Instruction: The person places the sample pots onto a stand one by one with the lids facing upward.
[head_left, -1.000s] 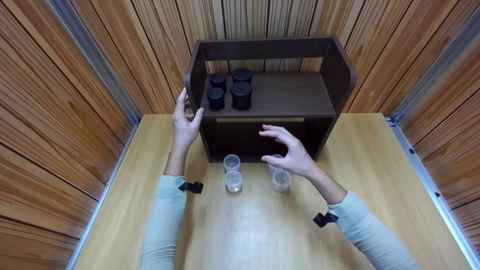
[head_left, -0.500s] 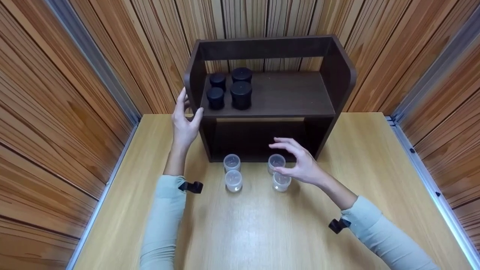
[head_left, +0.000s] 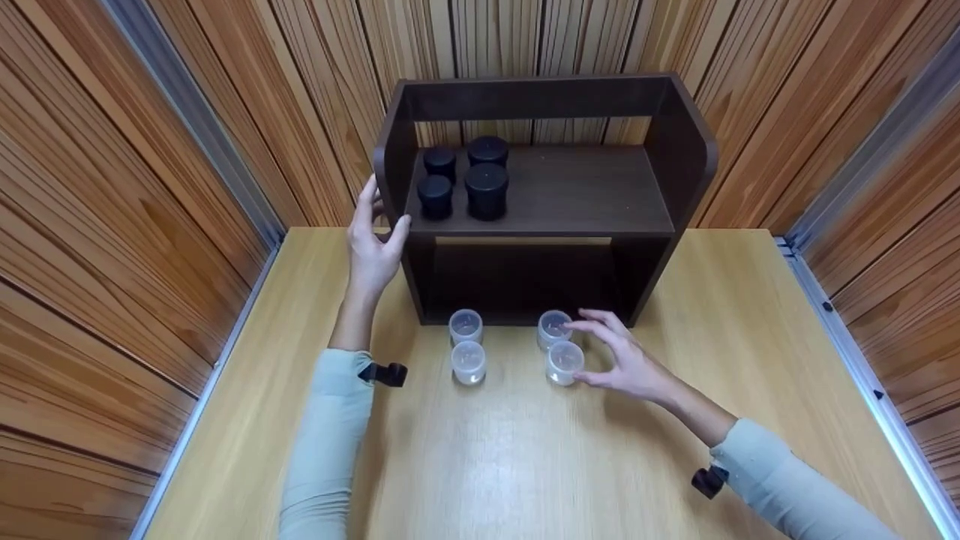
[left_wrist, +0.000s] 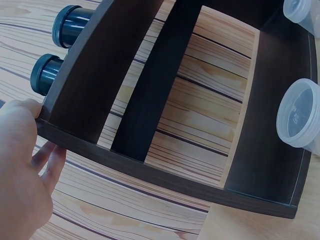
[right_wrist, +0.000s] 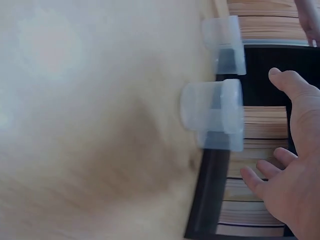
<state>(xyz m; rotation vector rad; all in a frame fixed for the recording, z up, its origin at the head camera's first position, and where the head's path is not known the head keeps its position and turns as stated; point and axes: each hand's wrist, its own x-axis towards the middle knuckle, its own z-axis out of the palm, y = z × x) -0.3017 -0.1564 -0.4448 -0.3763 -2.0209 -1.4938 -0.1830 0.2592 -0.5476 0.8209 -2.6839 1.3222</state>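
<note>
A dark brown two-tier shelf stands at the back of the wooden table. My left hand grips its left side panel, thumb on the front edge and fingers behind. Several black lidded jars sit on the upper board at the left. Several clear plastic jars stand on the table in front of the shelf. My right hand is spread around the near right clear jar without closing on it. In the right wrist view that jar stands apart from my open fingers.
Two more clear jars stand to the left, and another stands just behind the near right one. Wood-panelled walls close in on both sides. The shelf's right half and lower compartment hold nothing.
My right hand has come down from in front of the shelf's lower opening to beside the near right clear jar. The left hand has stayed on the shelf's side.
</note>
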